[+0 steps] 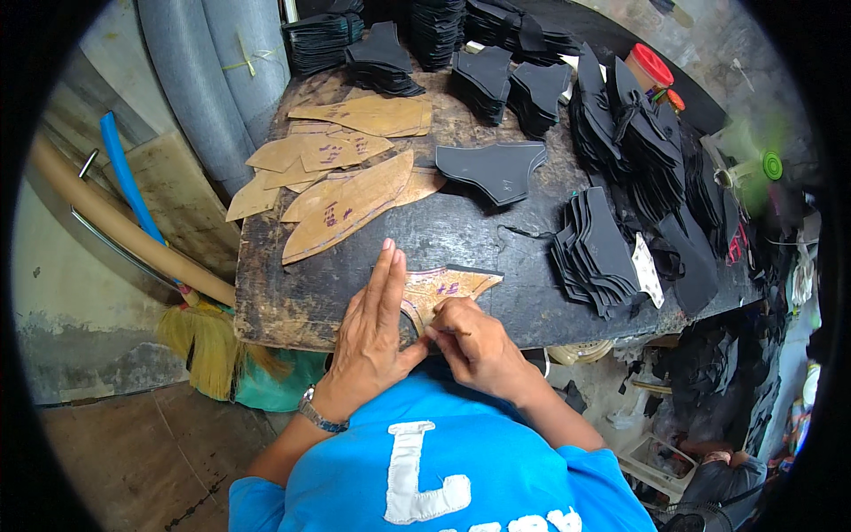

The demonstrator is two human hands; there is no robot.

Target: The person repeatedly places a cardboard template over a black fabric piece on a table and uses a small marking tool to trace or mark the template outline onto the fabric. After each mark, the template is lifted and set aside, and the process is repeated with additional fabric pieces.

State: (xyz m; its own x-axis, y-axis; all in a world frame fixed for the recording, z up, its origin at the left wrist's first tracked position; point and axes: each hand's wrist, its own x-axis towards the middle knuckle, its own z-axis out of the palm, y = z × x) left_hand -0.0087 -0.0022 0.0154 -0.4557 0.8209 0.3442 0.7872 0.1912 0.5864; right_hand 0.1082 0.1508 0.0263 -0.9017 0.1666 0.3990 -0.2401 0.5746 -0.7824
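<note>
Pressing flat, fingers extended, the left hand (374, 332) pins a tan cardboard pattern (443, 291) onto the dark tabletop (496, 232); right hand (470, 341), grip closed on something too small to identify, touches the pattern's near edge.

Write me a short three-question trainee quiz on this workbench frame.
1. True or false: the left hand lies flat on the brown cardboard pattern.
2. Which hand is closed around a small tool at the pattern's edge?
3. Where do the spare cardboard patterns lie: A) on the floor, B) on the workbench beyond the left hand, C) on the black cut pieces?

Key: 1 true; 2 the right hand, tool too hidden to name; 3 B.
</note>
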